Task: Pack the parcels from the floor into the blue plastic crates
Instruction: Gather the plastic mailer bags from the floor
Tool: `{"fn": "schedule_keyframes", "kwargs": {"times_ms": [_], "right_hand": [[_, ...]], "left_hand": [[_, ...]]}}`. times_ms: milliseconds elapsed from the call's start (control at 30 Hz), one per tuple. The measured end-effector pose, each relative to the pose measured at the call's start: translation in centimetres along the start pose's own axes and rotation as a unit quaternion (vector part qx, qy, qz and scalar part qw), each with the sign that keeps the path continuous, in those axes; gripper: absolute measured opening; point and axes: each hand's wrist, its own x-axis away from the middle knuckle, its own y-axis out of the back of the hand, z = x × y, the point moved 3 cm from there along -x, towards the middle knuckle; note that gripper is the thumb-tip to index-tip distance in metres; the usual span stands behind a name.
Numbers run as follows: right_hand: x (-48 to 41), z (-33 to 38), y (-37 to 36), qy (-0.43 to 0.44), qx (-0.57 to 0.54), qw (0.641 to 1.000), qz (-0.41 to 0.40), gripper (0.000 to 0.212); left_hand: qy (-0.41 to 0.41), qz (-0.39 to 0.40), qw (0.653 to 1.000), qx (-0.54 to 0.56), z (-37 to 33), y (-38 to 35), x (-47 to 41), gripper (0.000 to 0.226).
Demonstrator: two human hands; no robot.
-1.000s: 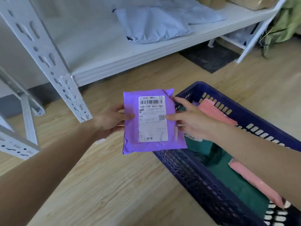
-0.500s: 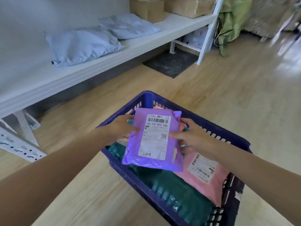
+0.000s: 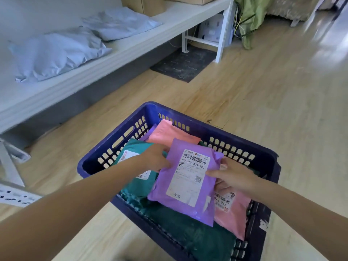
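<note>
Two hands, left hand (image 3: 157, 157) and right hand (image 3: 228, 176), on purple parcel (image 3: 185, 182) over blue crate (image 3: 150, 113).

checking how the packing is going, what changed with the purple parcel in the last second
The purple parcel moved from over the floor beside the blue crate to inside it, low over the pink parcel and the green parcel. The left hand and right hand still grip its sides; nothing was let go. Its label still faces up.
</note>
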Motion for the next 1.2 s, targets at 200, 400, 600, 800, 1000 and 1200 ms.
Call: {"fn": "schedule_keyframes", "kwargs": {"times_ms": [200, 400, 600, 800, 1000, 1200], "right_hand": [[-0.8, -1.4, -0.3, -0.027, 0.008, 0.999, -0.046, 0.039], [-0.8, -1.7, -0.6, -0.027, 0.005, 0.994, -0.102, 0.044], [-0.7, -0.3, -0.2, 0.015, 0.077, 0.987, -0.141, 0.072], [-1.1, 1.1, -0.2, 0.08, 0.291, 0.938, -0.169, 0.064], [-1.6, 2.5, -3.2, 0.161, 0.401, 0.889, -0.148, 0.066], [-0.8, 1.1, -7.5, 0.181, 0.482, 0.854, -0.077, 0.084]], "left_hand": [[-0.097, -0.012, 0.993, -0.065, -0.4, 0.9, -1.6, 0.012], [-0.227, -0.038, 0.952, -0.201, -1.4, 1.9, -2.7, 0.037], [-0.293, -0.031, 0.903, -0.313, 1.0, 1.2, -5.3, 0.037], [-0.297, 0.054, 0.831, -0.466, 0.8, 0.1, -7.4, 0.044], [-0.293, 0.078, 0.812, -0.498, -0.2, -1.9, -8.4, 0.048], [-0.276, 0.101, 0.817, -0.496, 0.3, -1.6, -8.8, 0.047]]}}
